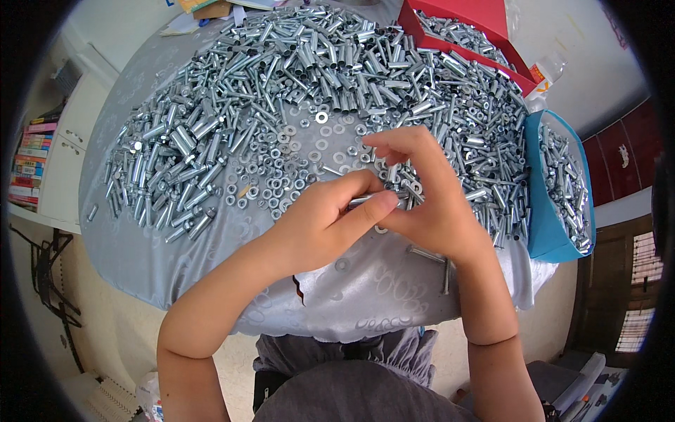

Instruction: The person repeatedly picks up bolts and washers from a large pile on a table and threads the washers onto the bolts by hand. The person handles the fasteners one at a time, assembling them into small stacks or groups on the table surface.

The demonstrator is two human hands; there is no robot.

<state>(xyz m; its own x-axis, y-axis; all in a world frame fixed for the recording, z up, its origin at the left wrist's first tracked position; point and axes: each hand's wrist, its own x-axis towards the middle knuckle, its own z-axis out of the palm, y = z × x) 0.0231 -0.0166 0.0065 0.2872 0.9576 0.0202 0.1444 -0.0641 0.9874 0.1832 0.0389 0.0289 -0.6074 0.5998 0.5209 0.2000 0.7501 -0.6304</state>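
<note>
My left hand [330,218] is closed, its thumb and fingers pinching a shiny metal bolt [364,200] that lies sideways. Part of the bolt is hidden by the thumb. Right beside it is my right hand [439,204], its fingers raised and curved apart from the thumb. The right thumb reaches to the end of the bolt near the left thumb tip. Washers and nuts [278,184] are scattered on the grey tablecloth [246,295] just beyond my hands. Long bolts [446,276] lie under my right wrist.
Heaps of metal sleeves and bolts [309,53] curve around the far side of the table. A red box [464,48] at the back right and a blue fabric bin [538,204] at the right hold more hardware. Papers [184,22] lie at the far left.
</note>
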